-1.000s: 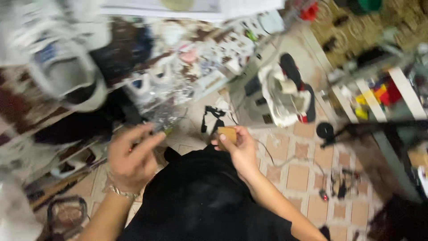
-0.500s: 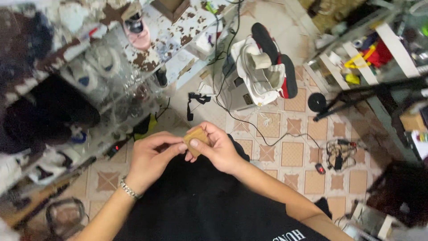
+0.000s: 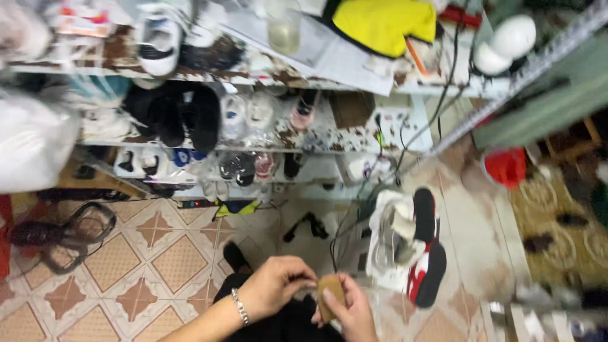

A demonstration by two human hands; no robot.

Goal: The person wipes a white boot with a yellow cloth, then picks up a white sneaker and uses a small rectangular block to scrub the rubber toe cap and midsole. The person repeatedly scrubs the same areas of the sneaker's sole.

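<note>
My right hand (image 3: 349, 310) grips a small tan block (image 3: 330, 294) low in the view, over my black trousers. My left hand (image 3: 275, 287), with a silver bracelet on its wrist, has its fingertips pinched together against the block's left edge. Both hands are close to my lap, above the tiled floor (image 3: 171, 253). What my left fingers pinch is hidden.
A rusted white shelf rack (image 3: 266, 139) full of shoes fills the back. A white, red and black sneaker (image 3: 411, 244) lies on a grey box to the right of my hands. A wire fan guard (image 3: 69, 234) lies at left, a red tub (image 3: 505, 166) at right, cables between.
The camera has tilted up and away, so the hands now sit at the bottom edge and the shelves fill the top. Both hands stay together on the tan block.
</note>
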